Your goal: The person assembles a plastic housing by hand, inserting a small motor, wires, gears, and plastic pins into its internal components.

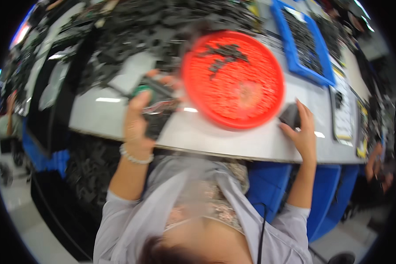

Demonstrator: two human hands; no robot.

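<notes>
Head view: the left hand holds a dark wired part at about half past eight from the red basin, thumb on one side and fingers across the far edge. At four o'clock from the basin, the right hand curves around a dark grey piece by the table; blur hides whether it grips or merely touches. Good handling likely means holding the wired part by its solid body, sparing its thin wires, and working clear of the rim, lest the small orange pieces spill.
</notes>
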